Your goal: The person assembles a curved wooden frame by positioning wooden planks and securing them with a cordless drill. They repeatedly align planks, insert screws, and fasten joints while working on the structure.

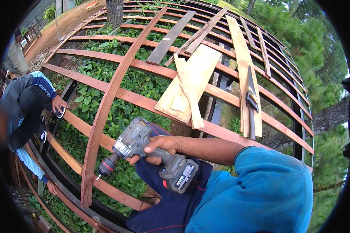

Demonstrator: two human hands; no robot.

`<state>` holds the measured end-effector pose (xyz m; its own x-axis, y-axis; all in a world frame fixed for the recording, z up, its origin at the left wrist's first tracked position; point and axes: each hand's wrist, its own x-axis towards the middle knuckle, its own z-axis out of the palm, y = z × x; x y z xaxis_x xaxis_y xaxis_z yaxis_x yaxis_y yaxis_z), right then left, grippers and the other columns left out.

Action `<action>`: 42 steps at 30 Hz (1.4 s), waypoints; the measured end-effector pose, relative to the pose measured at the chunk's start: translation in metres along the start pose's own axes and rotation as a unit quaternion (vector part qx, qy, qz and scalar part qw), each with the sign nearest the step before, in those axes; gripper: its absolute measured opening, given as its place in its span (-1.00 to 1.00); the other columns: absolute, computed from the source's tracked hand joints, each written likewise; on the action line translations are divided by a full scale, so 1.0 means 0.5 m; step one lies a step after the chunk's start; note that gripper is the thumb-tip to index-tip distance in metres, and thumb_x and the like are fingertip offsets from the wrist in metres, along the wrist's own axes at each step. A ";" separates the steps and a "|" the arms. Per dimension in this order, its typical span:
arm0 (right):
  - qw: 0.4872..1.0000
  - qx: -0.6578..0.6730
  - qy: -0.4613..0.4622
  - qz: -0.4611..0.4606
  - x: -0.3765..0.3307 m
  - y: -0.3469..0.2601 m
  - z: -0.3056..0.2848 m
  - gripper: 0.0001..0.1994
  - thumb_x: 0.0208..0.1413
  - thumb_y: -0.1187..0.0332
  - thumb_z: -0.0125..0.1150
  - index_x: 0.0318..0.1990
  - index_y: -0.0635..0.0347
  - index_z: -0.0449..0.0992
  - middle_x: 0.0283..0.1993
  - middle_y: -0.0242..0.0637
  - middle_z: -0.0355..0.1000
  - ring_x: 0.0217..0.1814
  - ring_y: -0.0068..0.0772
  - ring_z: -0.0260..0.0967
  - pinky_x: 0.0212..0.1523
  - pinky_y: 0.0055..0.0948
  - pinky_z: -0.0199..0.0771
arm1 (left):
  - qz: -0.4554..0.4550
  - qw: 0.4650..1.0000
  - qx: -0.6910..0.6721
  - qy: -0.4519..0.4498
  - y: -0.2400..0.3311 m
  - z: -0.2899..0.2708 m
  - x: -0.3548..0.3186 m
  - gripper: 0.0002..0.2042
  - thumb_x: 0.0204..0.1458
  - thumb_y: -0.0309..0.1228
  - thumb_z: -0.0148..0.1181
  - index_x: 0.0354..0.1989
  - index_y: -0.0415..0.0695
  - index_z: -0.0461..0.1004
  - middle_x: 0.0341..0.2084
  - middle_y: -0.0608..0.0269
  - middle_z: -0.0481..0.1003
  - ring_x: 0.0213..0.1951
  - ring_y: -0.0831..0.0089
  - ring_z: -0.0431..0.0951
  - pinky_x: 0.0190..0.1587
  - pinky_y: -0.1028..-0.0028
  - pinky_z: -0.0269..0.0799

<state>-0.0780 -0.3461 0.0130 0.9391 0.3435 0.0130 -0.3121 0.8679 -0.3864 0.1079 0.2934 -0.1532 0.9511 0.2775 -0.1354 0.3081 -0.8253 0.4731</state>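
Observation:
My right hand (pixel 159 149) is closed round the handle of a grey cordless drill (pixel 132 138), its battery pack (pixel 179 174) toward my body. The drill tilts down to the left. A short bit (pixel 98 177) sticks out of its chuck, close to a long reddish plank (pixel 109 97) that lies across the wooden slats (pixel 140 101). Under the drill is my leg (pixel 163 194) in navy trousers. My left hand does not show.
At left a person (pixel 25 101) crouches, one hand (pixel 59 104) at a slat, the other (pixel 51 187) on the frame. A handsaw (pixel 252 99) lies on a pale board (pixel 237 42). Plywood pieces (pixel 206 66) and a dark plank (pixel 171 37) rest across slats. Gaps show green plants (pixel 101 73) below.

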 end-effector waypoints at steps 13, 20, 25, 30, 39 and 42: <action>0.860 0.088 0.255 -0.433 -0.304 -0.182 -0.092 -0.47 0.32 0.32 0.18 0.37 0.33 0.27 0.10 -0.16 0.57 -0.33 -0.56 0.46 -0.33 -0.57 0.63 | 0.104 0.941 0.075 0.314 -0.143 -0.084 -0.303 -0.37 0.22 0.16 0.25 -0.30 -0.36 0.64 -0.51 -0.08 0.60 -0.44 0.03 0.60 -0.36 0.10 0.54; 0.728 0.111 0.404 -0.542 -0.442 -0.405 -0.353 -0.52 0.32 0.29 0.13 0.26 0.50 0.36 -0.30 -0.15 0.51 -0.38 -0.38 0.41 -0.29 -0.44 0.60 | 0.125 0.915 0.106 0.368 -0.163 -0.120 -0.376 -0.35 0.21 0.18 0.26 -0.27 -0.36 0.62 -0.48 -0.10 0.60 -0.43 0.00 0.60 -0.34 0.10 0.55; 0.759 0.172 0.329 -0.535 -0.493 -0.471 -0.466 -0.53 0.35 0.29 0.07 0.19 0.61 0.31 -0.20 -0.03 0.52 -0.40 -0.37 0.44 -0.31 -0.42 0.63 | 0.087 0.945 0.064 0.310 -0.134 -0.094 -0.309 -0.38 0.22 0.14 0.26 -0.12 -0.36 0.55 -0.37 -0.11 0.60 -0.34 0.03 0.61 -0.28 0.10 0.54; 0.756 0.160 0.389 -0.502 -0.495 -0.514 -0.485 -0.49 0.38 0.15 0.06 0.19 0.54 0.33 -0.24 -0.02 0.55 -0.42 -0.27 0.52 -0.24 -0.33 0.72 | 0.047 0.972 0.014 0.228 -0.101 -0.101 -0.204 -0.38 0.24 0.09 0.27 0.07 -0.35 0.48 -0.24 -0.12 0.61 -0.22 0.07 0.61 -0.21 0.10 0.53; 0.790 -0.044 0.448 -0.417 -0.545 -0.488 -0.464 -0.58 0.38 0.15 0.24 0.20 0.29 0.48 -0.38 -0.34 0.48 -0.40 -0.50 0.44 -0.32 -0.50 0.61 | -0.073 0.994 -0.081 0.001 -0.001 -0.168 -0.174 -0.14 0.19 -0.06 0.37 0.43 -0.47 0.15 0.31 -0.33 0.33 0.25 0.04 0.48 0.23 0.20 0.47; 0.833 -0.128 0.404 -0.356 -0.557 -0.458 -0.369 -0.37 0.45 0.08 0.13 0.55 0.09 0.14 -0.34 -0.39 0.42 -0.32 -0.51 0.41 -0.13 -0.48 0.57 | -0.091 0.985 -0.148 -0.005 -0.050 -0.143 -0.194 -0.18 0.12 -0.04 0.43 0.36 -0.47 0.31 0.24 -0.25 0.45 0.27 0.05 0.48 0.31 0.20 0.38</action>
<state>-0.2415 -0.7066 -0.0725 0.6961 -0.6688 -0.2611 0.3097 0.6078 -0.7312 0.0067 0.3225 -0.0897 0.8808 0.4020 -0.2500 0.4568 -0.5828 0.6721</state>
